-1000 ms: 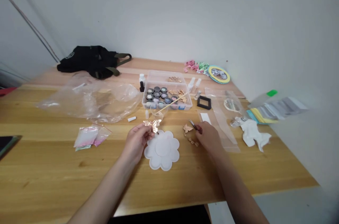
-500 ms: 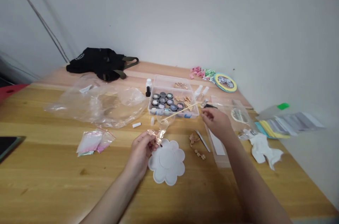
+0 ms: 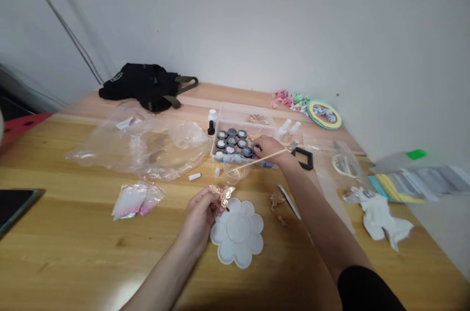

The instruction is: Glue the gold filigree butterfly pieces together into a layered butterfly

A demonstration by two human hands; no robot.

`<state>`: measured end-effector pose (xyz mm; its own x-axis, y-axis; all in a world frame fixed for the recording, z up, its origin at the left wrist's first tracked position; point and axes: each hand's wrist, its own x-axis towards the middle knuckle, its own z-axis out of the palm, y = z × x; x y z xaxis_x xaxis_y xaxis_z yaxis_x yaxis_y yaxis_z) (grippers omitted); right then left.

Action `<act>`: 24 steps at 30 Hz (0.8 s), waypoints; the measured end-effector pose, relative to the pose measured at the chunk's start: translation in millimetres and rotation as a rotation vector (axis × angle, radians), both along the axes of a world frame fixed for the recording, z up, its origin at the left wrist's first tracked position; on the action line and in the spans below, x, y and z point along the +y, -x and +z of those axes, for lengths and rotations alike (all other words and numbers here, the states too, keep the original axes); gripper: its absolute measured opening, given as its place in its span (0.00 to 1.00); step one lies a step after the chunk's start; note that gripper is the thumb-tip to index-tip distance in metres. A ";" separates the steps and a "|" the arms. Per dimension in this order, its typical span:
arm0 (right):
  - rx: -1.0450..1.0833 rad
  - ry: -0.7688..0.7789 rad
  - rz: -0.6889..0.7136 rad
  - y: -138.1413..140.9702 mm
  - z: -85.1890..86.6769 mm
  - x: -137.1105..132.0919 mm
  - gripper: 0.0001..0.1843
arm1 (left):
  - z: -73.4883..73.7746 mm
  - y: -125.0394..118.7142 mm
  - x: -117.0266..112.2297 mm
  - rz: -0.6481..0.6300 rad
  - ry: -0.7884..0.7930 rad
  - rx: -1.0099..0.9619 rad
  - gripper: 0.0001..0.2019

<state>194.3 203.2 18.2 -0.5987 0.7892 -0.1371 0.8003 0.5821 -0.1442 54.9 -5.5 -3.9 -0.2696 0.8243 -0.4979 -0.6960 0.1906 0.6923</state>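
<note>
My left hand [image 3: 200,218] pinches a shiny gold butterfly ornament [image 3: 223,195] by one wing, just above the rim of a white flower-shaped palette [image 3: 238,227]. My right hand [image 3: 270,148] reaches into a clear plastic box [image 3: 275,131], its fingers closed at a small dark round pot [image 3: 257,148] in the front right part. Several more black pots [image 3: 231,140] of powder sit in rows to its left. A thin wooden stick [image 3: 257,160] slants from a clear cup [image 3: 237,174] to beneath my right wrist. Gold pieces behind the fingers are partly hidden.
Tweezers [image 3: 289,202] and a gold ornament [image 3: 276,201] lie right of the palette. A large clear plastic bag [image 3: 154,147] spreads at left, small zip bags [image 3: 137,199] in front of it. Crumpled white tissue [image 3: 384,218] and a black frame [image 3: 303,158] lie to the right.
My right hand has moved left from beside the box into it, onto a pot. A black frame now shows near the right wrist. My left hand keeps the butterfly; the view has shifted slightly.
</note>
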 end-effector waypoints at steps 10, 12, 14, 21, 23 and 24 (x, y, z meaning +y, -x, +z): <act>0.087 -0.057 -0.023 -14.7 6.1 -16.7 0.15 | -5.4 -1.0 -3.0 -0.074 -0.026 0.096 0.05; 0.137 -0.105 -0.069 -29.8 5.6 -28.0 0.17 | 2.1 -0.3 -5.8 -0.087 -0.056 0.190 0.06; 0.256 -0.174 -0.164 -49.5 3.3 -43.6 0.16 | 12.7 2.9 -10.9 -0.101 -0.110 0.271 0.09; 0.570 -0.086 -0.363 -76.8 -4.1 -132.1 0.16 | 32.4 20.8 -40.7 0.119 -0.249 0.485 0.12; 0.633 0.073 -0.324 -63.7 -1.1 -157.6 0.15 | 30.2 21.7 -46.6 0.081 -0.229 0.478 0.12; 0.651 0.147 -0.291 -56.8 0.5 -167.8 0.15 | 28.6 21.3 -48.8 0.056 -0.212 0.471 0.13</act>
